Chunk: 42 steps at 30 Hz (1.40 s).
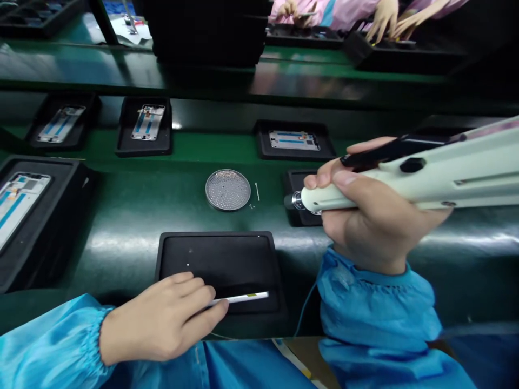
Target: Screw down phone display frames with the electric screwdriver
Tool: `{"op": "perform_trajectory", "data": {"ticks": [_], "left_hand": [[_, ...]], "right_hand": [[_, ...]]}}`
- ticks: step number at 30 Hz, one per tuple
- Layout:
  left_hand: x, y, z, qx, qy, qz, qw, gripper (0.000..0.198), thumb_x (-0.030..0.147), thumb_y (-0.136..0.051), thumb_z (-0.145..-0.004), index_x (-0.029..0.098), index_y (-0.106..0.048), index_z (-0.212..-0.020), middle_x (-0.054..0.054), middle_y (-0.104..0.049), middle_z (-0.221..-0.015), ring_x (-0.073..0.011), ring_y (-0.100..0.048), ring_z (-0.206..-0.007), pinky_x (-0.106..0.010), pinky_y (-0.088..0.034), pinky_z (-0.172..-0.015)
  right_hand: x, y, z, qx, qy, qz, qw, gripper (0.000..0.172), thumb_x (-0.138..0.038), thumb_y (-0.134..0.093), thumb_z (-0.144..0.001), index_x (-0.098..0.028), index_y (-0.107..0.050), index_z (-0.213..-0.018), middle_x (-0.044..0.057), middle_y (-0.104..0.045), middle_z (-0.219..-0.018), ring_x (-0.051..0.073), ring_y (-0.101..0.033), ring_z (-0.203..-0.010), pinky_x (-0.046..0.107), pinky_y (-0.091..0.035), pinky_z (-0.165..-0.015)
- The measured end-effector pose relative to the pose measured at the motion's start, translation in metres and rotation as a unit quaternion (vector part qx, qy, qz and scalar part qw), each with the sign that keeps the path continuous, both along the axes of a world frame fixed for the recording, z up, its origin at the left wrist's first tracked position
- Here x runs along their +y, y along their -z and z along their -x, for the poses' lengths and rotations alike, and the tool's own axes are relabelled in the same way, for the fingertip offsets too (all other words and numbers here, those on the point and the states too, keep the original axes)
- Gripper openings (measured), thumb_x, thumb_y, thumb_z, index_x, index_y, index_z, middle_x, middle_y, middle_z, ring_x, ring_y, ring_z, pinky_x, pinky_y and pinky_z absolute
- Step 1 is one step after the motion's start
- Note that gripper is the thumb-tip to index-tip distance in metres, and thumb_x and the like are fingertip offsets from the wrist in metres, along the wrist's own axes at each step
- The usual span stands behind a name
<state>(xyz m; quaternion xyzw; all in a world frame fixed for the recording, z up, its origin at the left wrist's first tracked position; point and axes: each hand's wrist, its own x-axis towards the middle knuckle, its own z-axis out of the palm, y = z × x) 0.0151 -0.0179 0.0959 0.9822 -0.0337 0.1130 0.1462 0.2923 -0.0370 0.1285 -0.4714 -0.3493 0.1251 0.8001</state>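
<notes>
My left hand is closed on the end of a thin phone frame, seen edge-on, just above a black tray. One small white speck lies in that tray. Wrapped around a pale green electric screwdriver is my right hand; its metal tip points left, above a black tray that it partly covers. Between and beyond the hands sits a round dish of small screws in a dotted plate. A thin white stick and a few tiny loose bits lie beside it.
Phone frames in black trays stand along the back: a left one, a middle one and a right one. Stacked trays rise at the left. Beyond a raised ledge, co-workers' hands work over trays.
</notes>
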Motion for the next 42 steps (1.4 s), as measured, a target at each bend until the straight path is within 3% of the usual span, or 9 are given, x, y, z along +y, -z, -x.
{"op": "perform_trajectory", "data": {"ticks": [9,20,30,36,42], "left_hand": [[0.002,0.002,0.001,0.027,-0.009,0.021,0.999,0.032,0.008,-0.036,-0.101,0.01,-0.06,-0.122,-0.01,-0.067,-0.095,-0.0175,-0.061,-0.08,-0.032,-0.056,-0.072],[-0.001,-0.003,-0.007,0.043,0.01,-0.051,0.998,0.033,0.005,-0.044,-0.096,0.008,-0.057,-0.127,-0.01,-0.065,-0.091,-0.0211,-0.061,-0.078,-0.038,-0.057,-0.072],[-0.001,-0.007,-0.009,0.054,0.027,-0.056,0.997,0.036,0.005,-0.04,-0.096,0.006,-0.055,-0.129,-0.012,-0.065,-0.093,-0.0237,-0.063,-0.081,-0.042,-0.057,-0.077],[0.0,-0.009,-0.01,0.074,0.024,-0.066,0.995,0.038,0.004,-0.041,-0.094,0.007,-0.054,-0.13,-0.012,-0.064,-0.095,-0.0229,-0.062,-0.081,-0.041,-0.056,-0.077],[0.0,-0.015,-0.019,0.14,0.046,-0.055,0.988,0.048,0.004,-0.038,-0.091,0.009,-0.045,-0.139,-0.01,-0.06,-0.091,-0.023,-0.057,-0.073,-0.041,-0.055,-0.068]], "right_hand": [[0.0,-0.001,0.0,0.0,0.008,0.015,1.0,0.018,-0.012,-0.066,-0.058,-0.02,-0.061,-0.073,-0.006,-0.05,-0.056,0.013,-0.055,-0.052,0.036,-0.048,-0.055],[-0.001,-0.002,0.001,-0.007,-0.003,0.011,1.0,0.018,-0.012,-0.066,-0.059,-0.019,-0.063,-0.075,-0.006,-0.047,-0.056,0.013,-0.054,-0.052,0.037,-0.049,-0.054],[-0.001,-0.005,0.002,0.009,0.016,0.037,0.999,0.018,-0.014,-0.065,-0.056,-0.02,-0.06,-0.072,-0.003,-0.051,-0.066,0.014,-0.055,-0.056,0.041,-0.05,-0.058],[-0.002,-0.004,0.001,0.011,0.009,0.022,1.0,0.019,-0.012,-0.066,-0.057,-0.019,-0.064,-0.075,-0.004,-0.051,-0.061,0.015,-0.056,-0.054,0.039,-0.048,-0.056],[-0.006,-0.003,-0.002,-0.033,-0.008,0.05,0.998,0.017,-0.012,-0.064,-0.064,-0.021,-0.063,-0.079,-0.006,-0.051,-0.06,0.015,-0.059,-0.059,0.039,-0.05,-0.061]]}}
